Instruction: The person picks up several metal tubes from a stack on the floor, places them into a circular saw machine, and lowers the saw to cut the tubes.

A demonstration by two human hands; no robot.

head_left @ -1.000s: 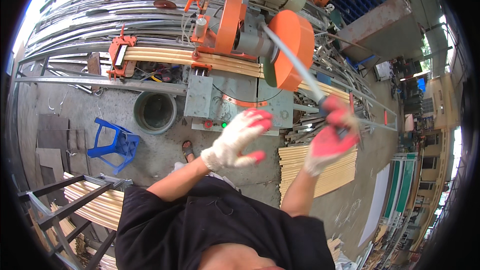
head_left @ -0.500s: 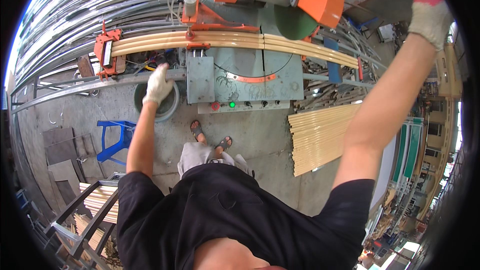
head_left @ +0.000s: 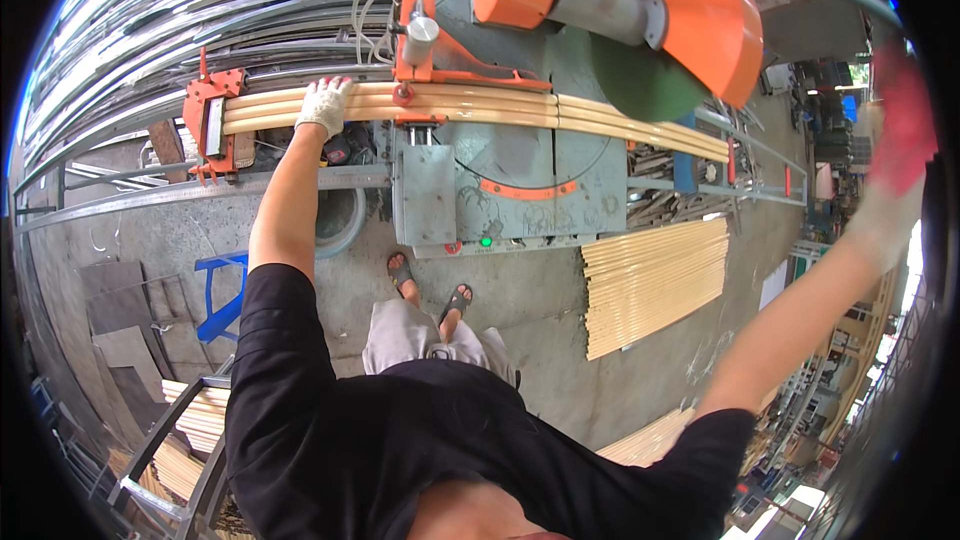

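My left hand, in a pale work glove, lies over a bundle of cream-coloured tubes, its fingers curled across their far edge. The tubes run across the bed of a cut-off saw, under an orange clamp. A cut line shows in them right of the clamp. Above their right part hangs the green saw disc beneath its orange guard. My right hand, in a red and white glove, is raised at the far right rim. It is blurred, and whether it holds anything cannot be made out.
An orange end stop stands at the tubes' left end. Many metal profiles lie at the far left. A stack of cream tubes rests on the floor at right. A blue stool and a grey tub stand at left.
My left hand has moved up from over the tub onto the tubes. My right hand has gone down and outward to the right rim. The whole view has shifted slightly.
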